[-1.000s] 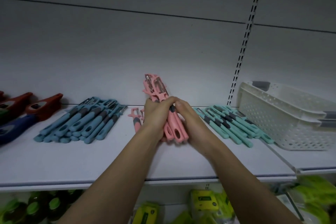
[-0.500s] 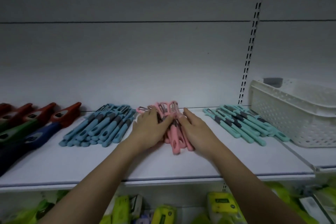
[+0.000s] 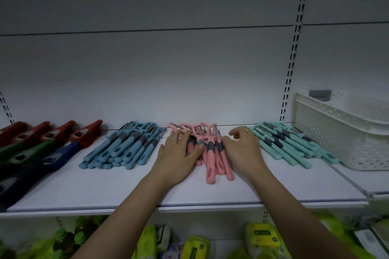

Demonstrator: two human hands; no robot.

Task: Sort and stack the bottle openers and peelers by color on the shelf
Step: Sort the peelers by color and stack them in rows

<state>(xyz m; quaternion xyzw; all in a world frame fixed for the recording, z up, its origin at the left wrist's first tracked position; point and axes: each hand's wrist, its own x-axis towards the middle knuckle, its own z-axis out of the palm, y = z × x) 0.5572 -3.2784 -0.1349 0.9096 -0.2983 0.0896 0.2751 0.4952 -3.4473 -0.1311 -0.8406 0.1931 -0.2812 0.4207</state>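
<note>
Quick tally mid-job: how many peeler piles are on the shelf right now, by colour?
Blue peeler pile: 1
Pink peeler pile: 1
Teal peeler pile: 1
Total: 3 piles

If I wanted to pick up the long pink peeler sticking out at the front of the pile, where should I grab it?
Probably by its smooth pink handle end, coming from the front edge of the white shelf. That end pokes out toward you, free of the other pink peelers, while the metal blade ends point at the back wall. The left hand and right hand sit on either side.
</note>
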